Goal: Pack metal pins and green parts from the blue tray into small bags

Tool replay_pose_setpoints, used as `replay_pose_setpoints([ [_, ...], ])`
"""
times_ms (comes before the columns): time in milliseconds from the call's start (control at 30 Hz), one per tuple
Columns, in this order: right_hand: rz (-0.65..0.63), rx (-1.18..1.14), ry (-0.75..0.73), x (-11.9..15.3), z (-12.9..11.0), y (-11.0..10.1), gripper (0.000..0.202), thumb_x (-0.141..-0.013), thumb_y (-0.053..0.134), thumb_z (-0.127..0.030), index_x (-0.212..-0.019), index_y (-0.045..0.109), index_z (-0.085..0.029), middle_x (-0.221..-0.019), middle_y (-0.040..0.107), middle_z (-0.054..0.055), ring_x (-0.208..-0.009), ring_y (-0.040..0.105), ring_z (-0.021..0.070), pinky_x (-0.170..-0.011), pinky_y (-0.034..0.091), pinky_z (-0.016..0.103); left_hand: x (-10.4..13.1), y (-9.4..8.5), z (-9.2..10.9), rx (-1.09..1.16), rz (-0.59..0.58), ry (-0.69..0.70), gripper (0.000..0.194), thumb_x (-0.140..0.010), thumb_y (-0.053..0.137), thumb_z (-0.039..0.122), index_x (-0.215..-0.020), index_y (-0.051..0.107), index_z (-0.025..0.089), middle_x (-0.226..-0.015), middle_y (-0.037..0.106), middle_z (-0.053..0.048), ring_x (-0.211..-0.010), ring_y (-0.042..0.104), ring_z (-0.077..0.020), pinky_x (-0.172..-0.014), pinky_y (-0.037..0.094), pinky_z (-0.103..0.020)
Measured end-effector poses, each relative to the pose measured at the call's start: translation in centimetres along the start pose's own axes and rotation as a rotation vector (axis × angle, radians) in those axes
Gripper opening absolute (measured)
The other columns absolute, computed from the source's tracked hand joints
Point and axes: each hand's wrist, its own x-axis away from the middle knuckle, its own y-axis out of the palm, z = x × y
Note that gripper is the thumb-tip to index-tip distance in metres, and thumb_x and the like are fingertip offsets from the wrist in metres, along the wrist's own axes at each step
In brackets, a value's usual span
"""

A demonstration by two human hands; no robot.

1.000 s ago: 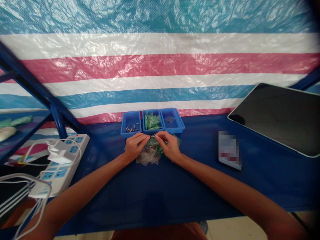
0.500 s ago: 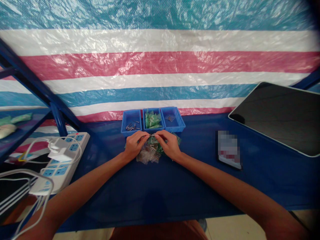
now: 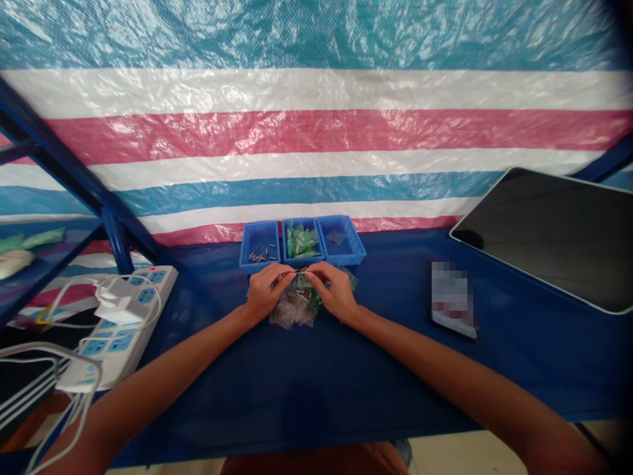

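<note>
My left hand and my right hand meet above a pile, each closed in a pinch. Between their fingertips runs a small, thin, pale metal-looking rod, too small to make out well. Below lies a heap of small clear plastic bags, mixed with green pieces and slim metal pins. Just behind my hands stand three joined blue bins. Several metal pins lie in the left bin, green packets fill the middle one, and a little clear bag sits in the right bin.
On the left, a white power strip carries a plugged-in charger and loose cables. To the right lie a phone with a blurred screen and a large dark-screened panel. A striped plastic sheet hangs behind the blue table.
The view has shifted slightly. Both hands stay pinched together over the pile, with only small finger movement around the thin rod.
</note>
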Motion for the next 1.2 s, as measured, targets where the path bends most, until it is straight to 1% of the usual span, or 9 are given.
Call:
replay_pose_setpoints([
  [100, 0.005, 0.013, 0.005, -0.09, -0.03, -0.04, 0.022, -0.091, 0.049, -0.034, -0.086, 0.063, -0.018, -0.079, 0.064, 0.004, -0.066, 0.056, 0.0146, -0.064, 0.044, 0.026, 0.02, 0.11, -0.06, -0.003, 0.019, 0.009, 0.012, -0.087, 0.058, 0.025, -0.091, 0.065, 0.017, -0.074, 0.066, -0.001, -0.060, 0.057, -0.0088, -0.064, 0.046, -0.021],
  [200, 0.005, 0.018, 0.007, -0.09, 0.05, 0.00, 0.022, -0.091, 0.049, -0.034, -0.085, 0.063, -0.018, -0.078, 0.064, 0.003, -0.067, 0.056, 0.0146, -0.064, 0.044, 0.026, 0.01, 0.17, -0.04, 0.005, 0.019, 0.027, 0.012, -0.087, 0.057, 0.025, -0.089, 0.065, 0.017, -0.076, 0.067, -0.002, -0.066, 0.060, -0.0101, -0.067, 0.047, -0.022],
  [300, 0.016, -0.006, 0.022, 0.05, 0.15, 0.07, 0.020, -0.091, 0.050, -0.034, -0.091, 0.063, -0.018, -0.083, 0.066, 0.004, -0.070, 0.058, 0.0149, -0.066, 0.046, 0.026, 0.02, 0.16, 0.01, 0.004, 0.020, 0.011, 0.013, -0.088, 0.056, 0.024, -0.086, 0.065, 0.016, -0.074, 0.067, -0.002, -0.066, 0.061, -0.0106, -0.068, 0.047, -0.022],
  [433, 0.001, -0.020, 0.048, 0.29, 0.34, 0.20, 0.020, -0.089, 0.053, -0.035, -0.097, 0.062, -0.019, -0.084, 0.066, 0.004, -0.066, 0.058, 0.0146, -0.063, 0.047, 0.026, 0.12, 0.13, -0.06, -0.024, 0.020, -0.024, 0.015, -0.089, 0.055, 0.026, -0.083, 0.065, 0.016, -0.070, 0.065, -0.001, -0.063, 0.059, -0.0103, -0.066, 0.046, -0.022],
  [567, -0.010, -0.020, 0.040, 0.35, 0.44, 0.30, 0.021, -0.089, 0.052, -0.036, -0.094, 0.063, -0.019, -0.085, 0.066, 0.004, -0.068, 0.059, 0.0152, -0.064, 0.048, 0.027, 0.18, 0.09, -0.16, -0.044, 0.014, -0.019, 0.019, -0.089, 0.054, 0.027, -0.079, 0.065, 0.016, -0.064, 0.063, 0.000, -0.060, 0.058, -0.0099, -0.063, 0.045, -0.022],
  [700, -0.015, 0.003, 0.013, 0.23, 0.26, 0.18, 0.021, -0.090, 0.051, -0.036, -0.088, 0.063, -0.019, -0.080, 0.064, 0.004, -0.067, 0.058, 0.0148, -0.064, 0.046, 0.026, 0.15, -0.04, -0.15, -0.034, 0.000, -0.006, 0.021, -0.090, 0.053, 0.026, -0.076, 0.065, 0.016, -0.064, 0.063, 0.000, -0.060, 0.058, -0.0101, -0.062, 0.044, -0.022],
  [933, 0.002, 0.028, -0.013, 0.20, 0.26, 0.05, 0.024, -0.091, 0.049, -0.037, -0.085, 0.063, -0.018, -0.076, 0.062, 0.003, -0.066, 0.056, 0.0144, -0.063, 0.044, 0.026, 0.12, -0.10, -0.03, 0.019, -0.048, 0.015, 0.014, -0.088, 0.056, 0.026, -0.087, 0.065, 0.016, -0.072, 0.065, -0.001, -0.061, 0.057, -0.0093, -0.063, 0.045, -0.021],
  [1067, -0.008, 0.026, -0.001, 0.20, 0.23, 0.06, 0.024, -0.091, 0.049, -0.037, -0.085, 0.063, -0.019, -0.076, 0.063, 0.004, -0.066, 0.057, 0.0149, -0.064, 0.046, 0.027, 0.09, -0.10, 0.04, 0.031, -0.050, 0.025, 0.014, -0.089, 0.054, 0.025, -0.087, 0.065, 0.016, -0.075, 0.066, -0.002, -0.066, 0.059, -0.0106, -0.066, 0.046, -0.022],
  [1200, -0.003, -0.027, 0.028, 0.28, 0.19, 0.10, 0.020, -0.090, 0.051, -0.036, -0.094, 0.062, -0.019, -0.084, 0.066, 0.004, -0.069, 0.060, 0.0151, -0.065, 0.048, 0.027, 0.07, -0.13, 0.08, 0.026, -0.041, 0.028, 0.016, -0.090, 0.053, 0.025, -0.083, 0.065, 0.016, -0.073, 0.064, -0.002, -0.067, 0.059, -0.0110, -0.065, 0.046, -0.022],
])
